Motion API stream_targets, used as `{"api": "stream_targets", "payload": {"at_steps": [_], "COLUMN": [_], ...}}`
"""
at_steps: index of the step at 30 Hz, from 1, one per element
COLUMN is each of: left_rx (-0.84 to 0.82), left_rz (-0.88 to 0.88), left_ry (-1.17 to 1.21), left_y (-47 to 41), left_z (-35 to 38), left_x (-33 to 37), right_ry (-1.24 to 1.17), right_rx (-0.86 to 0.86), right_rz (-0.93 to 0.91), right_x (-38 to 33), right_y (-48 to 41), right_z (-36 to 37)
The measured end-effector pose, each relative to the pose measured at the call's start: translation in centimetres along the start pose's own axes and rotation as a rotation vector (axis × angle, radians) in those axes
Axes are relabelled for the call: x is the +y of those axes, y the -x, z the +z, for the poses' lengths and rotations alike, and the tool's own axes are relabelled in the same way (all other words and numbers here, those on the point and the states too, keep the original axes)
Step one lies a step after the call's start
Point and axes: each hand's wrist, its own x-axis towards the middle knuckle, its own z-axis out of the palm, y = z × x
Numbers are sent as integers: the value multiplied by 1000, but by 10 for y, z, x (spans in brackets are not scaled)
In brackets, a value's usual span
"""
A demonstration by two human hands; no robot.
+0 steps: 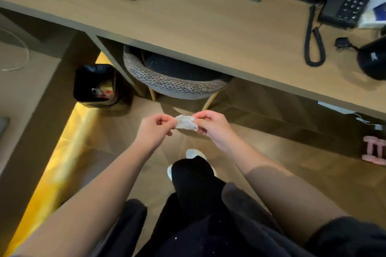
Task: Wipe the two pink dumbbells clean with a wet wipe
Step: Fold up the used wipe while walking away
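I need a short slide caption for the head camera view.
Both hands, left and right, pinch a crumpled wet wipe; pink dumbbells wait on the floor.

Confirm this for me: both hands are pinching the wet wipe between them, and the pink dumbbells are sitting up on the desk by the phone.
Not quite. The head view shows the pink dumbbells on the floor at the right edge, below the desk, not up by the phone. The rest holds: the left hand and right hand pinch the wet wipe between them.

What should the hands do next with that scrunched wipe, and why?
Probably pull the wet wipe open flat. The left hand and right hand pinch it at either end, still bunched up, and the pink dumbbells lie untouched on the floor to the right.
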Motion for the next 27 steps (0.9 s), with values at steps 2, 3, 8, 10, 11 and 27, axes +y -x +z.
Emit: {"api": "stream_targets", "payload": {"at_steps": [2, 3, 8, 10, 11, 27], "left_rx": [19, 35, 95, 94, 84, -276], "left_rz": [1, 6, 34, 20, 13, 83], "left_ry": [-35, -50, -89, -91, -98, -372], "left_y": [-19, -30, -93, -113, -122, -271], "left_z": [-38, -58, -157, -195, -213, -407], "left_x": [-8, -12, -26, -24, -21, 9], "right_ry": [34, 57, 88, 72, 67, -161], "right_rx": [-28, -41, -15, -9, 3, 312], "right_rz": [-1, -4, -76, -77, -70, -33], "right_x": [-9, -13, -44, -63, -74, -137], "right_y": [-16, -25, -79, -96, -103, -175], "right_z": [42, 63, 165, 200, 217, 412]}}
